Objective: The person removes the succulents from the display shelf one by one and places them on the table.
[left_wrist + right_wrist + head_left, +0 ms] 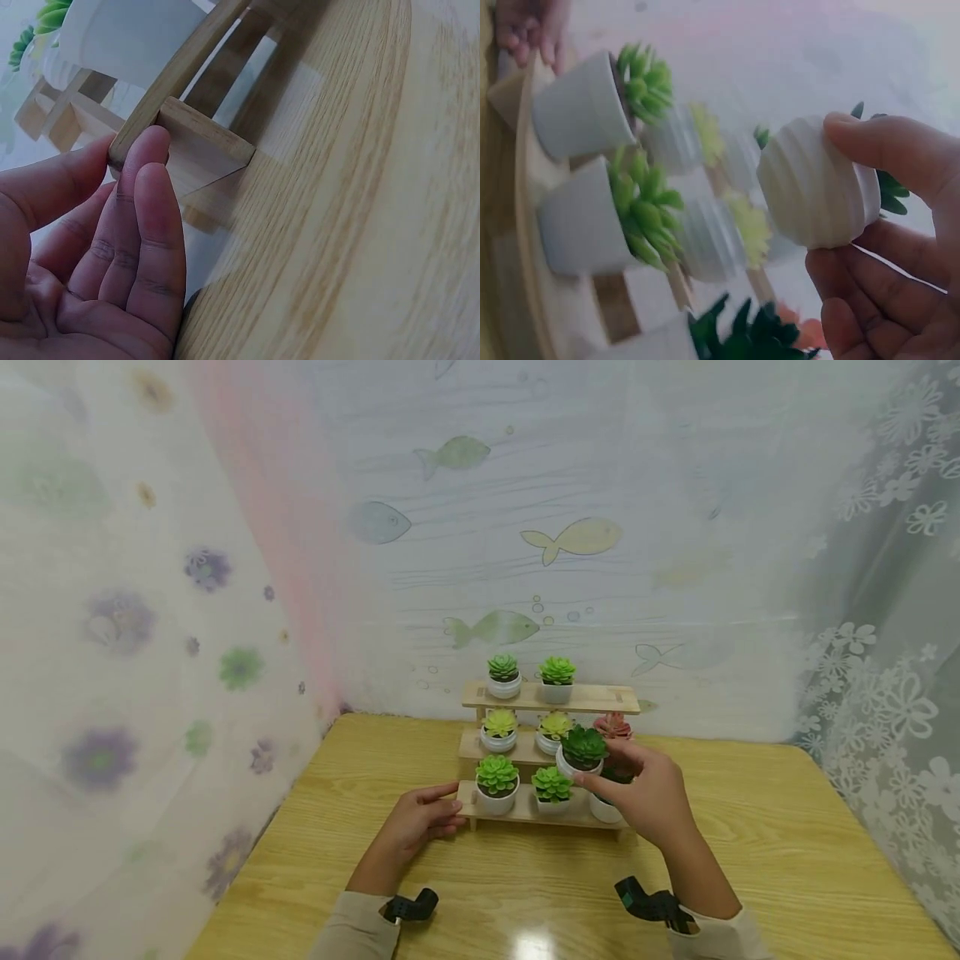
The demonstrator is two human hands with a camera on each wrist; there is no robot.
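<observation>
A three-tier wooden plant stand stands on the table, bearing several potted succulents. My left hand pinches the left end of its lowest board between thumb and fingers. With thumb and fingertips, my right hand holds a dark green succulent in a white ribbed pot, raised in front of the middle tier's right part. Below it on the lowest tier sit a bright green succulent and, partly hidden by the right hand, another white pot with a dark green plant.
Two green succulents, one in a round pot and one in a squarer pot, occupy the top tier. The middle tier carries yellow-green plants and a reddish one. Behind the wooden table hangs a fish-print curtain.
</observation>
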